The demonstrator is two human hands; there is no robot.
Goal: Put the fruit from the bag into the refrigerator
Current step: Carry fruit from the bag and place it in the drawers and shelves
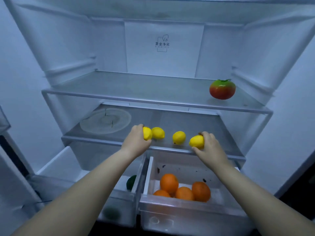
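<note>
two bare forearms, no sleeves in view up to the frame edge. left hand (pixel 136 142) and right hand (pixel 210 147) bare too: no gloves, rings, watch or wristband. fingernails mostly hidden, too blurred to tell.

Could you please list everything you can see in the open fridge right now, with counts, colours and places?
lemons: four, yellow, lower shelf front; the outer two are gripped
tomato: one, red and green, upper shelf, right
oranges: four, orange, right drawer
green fruit: one, dark green, left drawer, partly hidden
round plate: one, clear, lower shelf, left
left hand: on the leftmost lemon
right hand: on the rightmost lemon
</note>
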